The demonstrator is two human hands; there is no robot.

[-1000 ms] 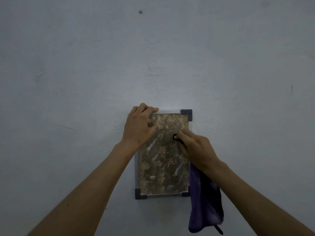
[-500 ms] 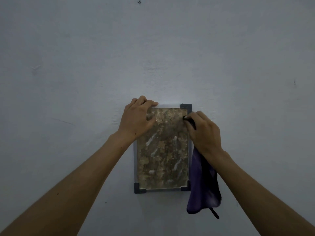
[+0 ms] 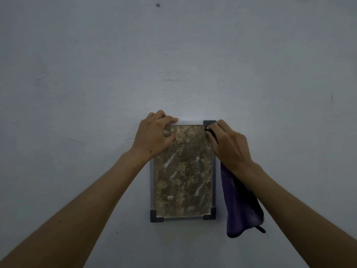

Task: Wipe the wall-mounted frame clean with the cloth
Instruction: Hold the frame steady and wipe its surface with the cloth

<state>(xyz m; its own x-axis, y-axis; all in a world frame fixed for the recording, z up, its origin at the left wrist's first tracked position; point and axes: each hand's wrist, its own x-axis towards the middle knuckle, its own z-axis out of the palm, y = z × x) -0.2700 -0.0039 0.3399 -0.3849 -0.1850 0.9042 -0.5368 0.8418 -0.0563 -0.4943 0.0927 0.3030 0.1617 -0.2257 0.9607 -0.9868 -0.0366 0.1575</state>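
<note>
A small upright frame (image 3: 182,175) hangs on the pale wall, with a mottled brown picture, grey edges and dark corner pieces. My left hand (image 3: 154,135) grips its top left corner, fingers curled over the upper edge. My right hand (image 3: 228,144) presses a purple cloth (image 3: 239,207) against the top right corner, by the dark corner piece. Most of the cloth hangs loose below that hand, to the right of the frame, with a small dark loop at its lower end.
The bare pale wall (image 3: 96,84) fills the view. A small screw or nail (image 3: 158,5) sits high up, above the frame. A tiny dark mark (image 3: 331,97) shows at the far right.
My right hand has slid the cloth from the picture's upper middle up and right to the top right corner. My left hand has stayed on the top left corner.
</note>
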